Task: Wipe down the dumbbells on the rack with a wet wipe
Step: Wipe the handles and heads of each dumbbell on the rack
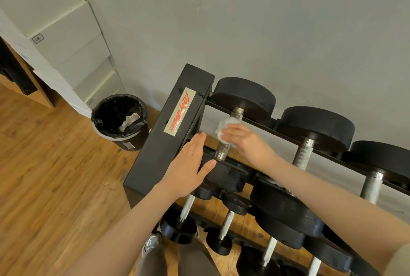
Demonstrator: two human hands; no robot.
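A black dumbbell rack stands against the wall with several black dumbbells on two tiers. The leftmost top dumbbell has a knurled metal handle. My right hand holds a crumpled white wet wipe wrapped against that handle. My left hand lies flat with straight fingers on the near head of the same dumbbell, beside the rack's end post. A second dumbbell and a third dumbbell sit to the right on the top tier.
A black-lined waste bin with a used wipe inside stands on the wood floor left of the rack. White lockers rise at the left. Smaller dumbbells fill the lower tier. My shoe shows below.
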